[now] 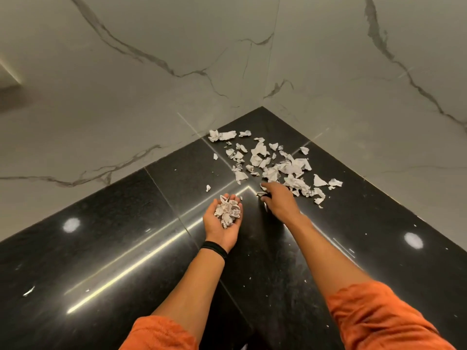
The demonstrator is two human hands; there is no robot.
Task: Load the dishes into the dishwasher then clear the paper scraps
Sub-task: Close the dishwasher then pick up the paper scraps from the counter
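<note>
One view only, from the head camera. Dozens of paper scraps lie strewn in the far corner of the black countertop, where two faces of the marble wall meet. Your left hand sits palm up just short of the pile, fingers relaxed into a shallow cup. It carries a heap of gathered scraps that rises above the palm. Your right hand reaches knuckles-up to the near edge of the pile, fingertips down at the stone. A white fragment shows beside them, but the back of the hand hides the pads, so whether they pinch it cannot be told. One stray scrap lies apart, just beyond and left of the cupped fingers. No dishes or dishwasher appear.

Hazards, as judged:
(a) The cup looks near full. Further pieces dropped on top, or any tilt of the wrist, would spill the heap back onto the stone.
(b) A sweep with your right hand could push light pieces into the wall joint.
(c) The pale specks over the near countertop and the stray scrap are easy to overlook against the glare streaks.
(d) Flat pieces on polished stone resist a pinch, so fingertips may slide them rather than lift them.
</note>
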